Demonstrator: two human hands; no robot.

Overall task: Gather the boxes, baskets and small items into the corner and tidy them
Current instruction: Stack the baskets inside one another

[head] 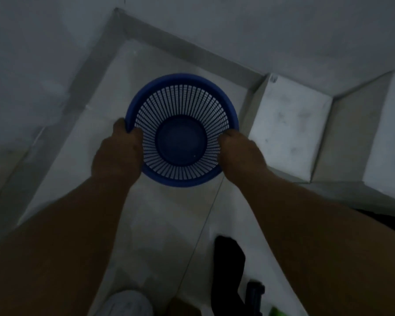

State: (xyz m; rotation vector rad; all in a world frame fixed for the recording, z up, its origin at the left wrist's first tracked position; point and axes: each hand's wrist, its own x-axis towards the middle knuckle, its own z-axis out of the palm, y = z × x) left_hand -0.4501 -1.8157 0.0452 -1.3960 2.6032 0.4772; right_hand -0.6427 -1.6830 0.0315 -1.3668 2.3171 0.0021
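A round blue plastic basket [180, 106] with slatted sides and a solid bottom is held over the pale tiled floor near the room's corner. I look straight down into it; it holds nothing. My left hand [118, 153] grips its rim on the left, fingers curled over the edge. My right hand [240, 151] grips the rim on the right. A white box [287, 126] stands against the wall just right of the basket, and a second white box [388, 137] stands further right.
The wall corner [116, 12] with a grey skirting lies at the upper left. A black object [228, 265] lies on the floor at the bottom, beside a dark item [255, 295], something green [276, 312] and a white shoe [129, 303].
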